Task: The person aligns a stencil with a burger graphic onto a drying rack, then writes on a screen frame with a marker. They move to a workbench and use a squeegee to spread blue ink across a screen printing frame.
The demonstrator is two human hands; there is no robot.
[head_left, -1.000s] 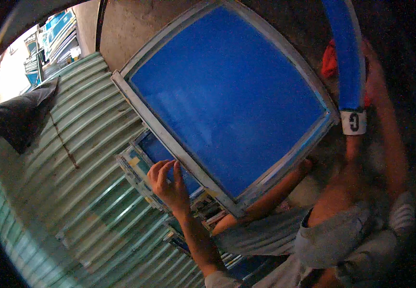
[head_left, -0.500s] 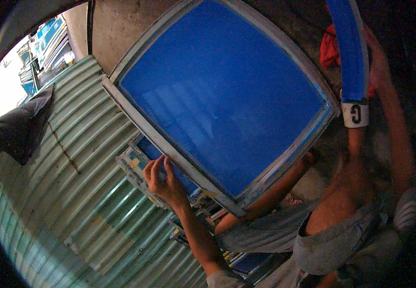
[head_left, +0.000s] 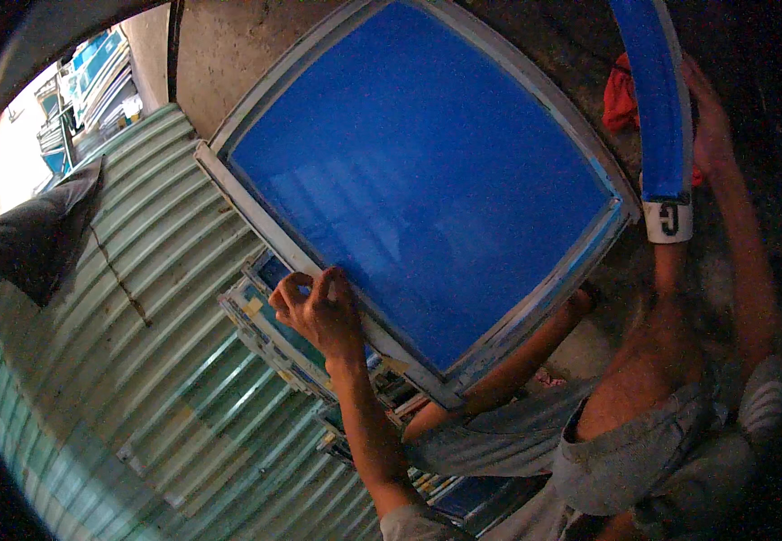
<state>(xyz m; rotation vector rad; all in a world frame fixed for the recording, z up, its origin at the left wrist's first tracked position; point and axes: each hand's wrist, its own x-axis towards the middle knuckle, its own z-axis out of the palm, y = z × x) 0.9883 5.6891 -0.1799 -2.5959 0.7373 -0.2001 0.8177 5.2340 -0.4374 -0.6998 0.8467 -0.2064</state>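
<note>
A large screen-printing frame (head_left: 427, 189) with blue mesh and worn grey rails leans tilted before me, over my legs. My left hand (head_left: 323, 311) is at its lower left rail, fingers curled over the rail and fingertips at the edge of the mesh; the thumb is partly hidden. At the right stands a narrow blue panel (head_left: 666, 108) with a pale, marked end, resting by my knee. My right hand (head_left: 713, 135) is closed along the panel's right edge, its fingers mostly hidden behind it. Red cloth-like material (head_left: 621, 95) shows behind the panel, close to this hand.
Several more frames (head_left: 274, 334) are stacked below the large one, against a corrugated metal sheet (head_left: 138, 361) on the left. A dark cloth (head_left: 39, 230) hangs over the sheet. My bent legs (head_left: 625, 397) lie under and beside the frame. More panels (head_left: 98, 81) stand in the bright far-left area.
My left hand has moved up and right, from beside the rail to over it at the mesh edge. The right hand, narrow panel and red material have shifted slightly downward.
</note>
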